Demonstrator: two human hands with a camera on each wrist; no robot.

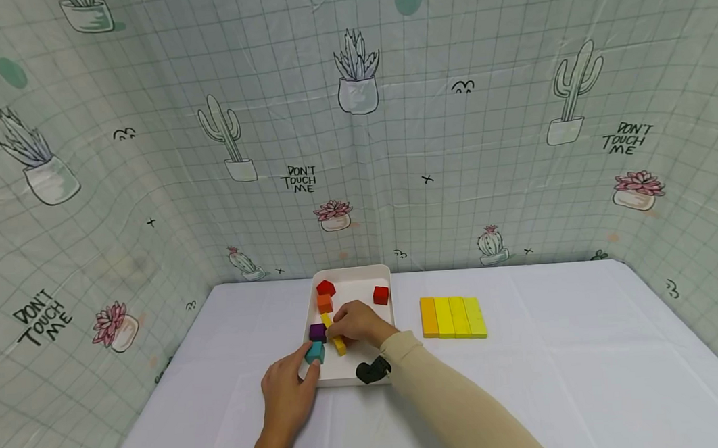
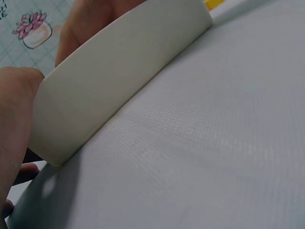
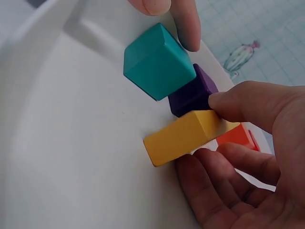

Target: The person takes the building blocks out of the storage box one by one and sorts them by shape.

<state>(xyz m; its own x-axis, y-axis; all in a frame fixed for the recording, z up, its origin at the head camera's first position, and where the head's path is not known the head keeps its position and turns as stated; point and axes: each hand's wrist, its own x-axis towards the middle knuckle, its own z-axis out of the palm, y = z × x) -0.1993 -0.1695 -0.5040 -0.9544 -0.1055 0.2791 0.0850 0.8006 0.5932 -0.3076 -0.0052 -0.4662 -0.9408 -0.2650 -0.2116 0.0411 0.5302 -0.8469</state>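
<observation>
In the head view, my right hand reaches into the white tray and pinches a long yellow block between thumb and fingers. The right wrist view shows this yellow block tilted beside a purple block. My left hand is at the tray's front left corner. Its thumb and index finger, fairly straight, lie close against a teal block; whether both touch it I cannot tell. The left wrist view shows the left hand by the tray's outer wall.
Inside the tray are also a red pentagonal block, an orange block and a red block. Several flat yellow and orange blocks lie side by side on the white table, right of the tray. A patterned curtain stands behind.
</observation>
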